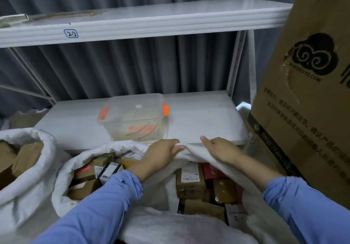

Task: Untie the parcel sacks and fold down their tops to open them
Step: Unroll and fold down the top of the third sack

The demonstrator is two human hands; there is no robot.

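Observation:
Three white woven parcel sacks stand in front of a shelf, all with open mouths. The nearest sack [189, 224] holds brown cartons and red packets. My left hand [161, 154] and my right hand [219, 149] both grip the far rim of this sack, side by side, fingers curled over the fabric edge near the shelf front. A middle sack [62, 187] to the left shows several small boxes inside. A third sack [28, 168] at far left has its top rolled down around brown parcels.
A white metal shelf [198, 115] just behind the sacks carries a clear plastic box [132, 118] with orange clips. An upper shelf [151, 22] is labelled 2-2. A tall cardboard carton [312, 92] leans at the right. Grey curtains hang behind.

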